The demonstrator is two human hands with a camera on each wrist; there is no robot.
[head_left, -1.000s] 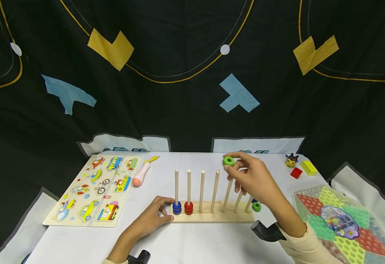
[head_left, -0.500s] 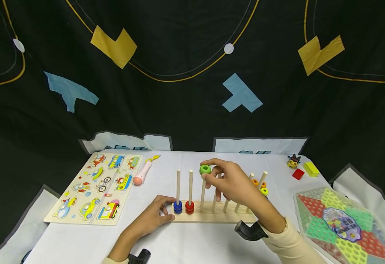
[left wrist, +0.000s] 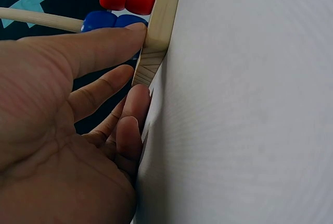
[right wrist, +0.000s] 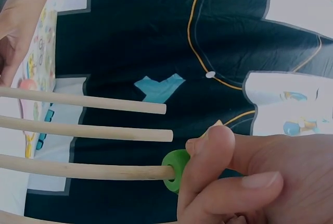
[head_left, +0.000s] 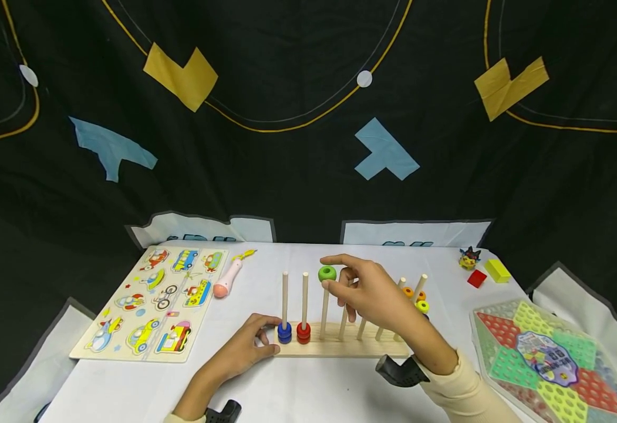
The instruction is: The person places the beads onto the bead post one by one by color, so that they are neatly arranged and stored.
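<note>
A wooden peg base [head_left: 340, 348] with several upright pegs stands mid-table. Blue beads [head_left: 284, 332] sit low on its first peg and red beads [head_left: 303, 332] on the second. My right hand [head_left: 329, 275] pinches a green ring [head_left: 327, 274] at the tip of the third peg [head_left: 323, 311]. In the right wrist view the green ring [right wrist: 176, 170] has the peg tip [right wrist: 151, 171] entering its hole, with my fingers [right wrist: 218, 177] around it. My left hand [head_left: 268, 336] grips the base's left end. In the left wrist view the thumb [left wrist: 104, 44] lies against the base [left wrist: 158, 31].
A vehicle puzzle board [head_left: 155, 302] and a pink toy [head_left: 226, 281] lie to the left. Loose orange and yellow rings [head_left: 418, 301] sit behind the right pegs. A checkers board [head_left: 551, 358] is at the right, with red [head_left: 476, 278] and yellow [head_left: 496, 270] blocks behind it.
My right hand carried the green ring leftward from above the right-hand pegs to the tip of the third peg. The left hand stayed on the base's end.
</note>
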